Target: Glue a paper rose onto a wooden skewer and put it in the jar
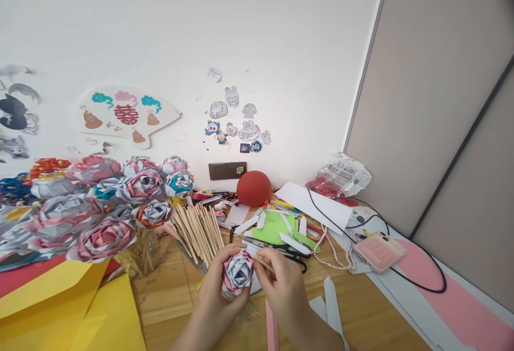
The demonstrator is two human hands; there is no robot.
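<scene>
One balloon point(254, 189), perhaps sixteen paper flowers point(237, 273).

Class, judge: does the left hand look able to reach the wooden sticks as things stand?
Probably yes: the wooden sticks lie just beyond the left hand, apparently unblocked, though it holds a paper rose.

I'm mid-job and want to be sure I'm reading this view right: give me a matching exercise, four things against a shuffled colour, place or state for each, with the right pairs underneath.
Things:
1. Small paper flower
2. Balloon
3. Phone
4. Wooden sticks

Descriptions:
A. Pink-backed, lying toward the right side of the table
B. Pale tan, many together, leaning at a slant
C. Held in the left hand
D. Red, near the wall

Pairs: 1-C; 2-D; 3-A; 4-B
</scene>
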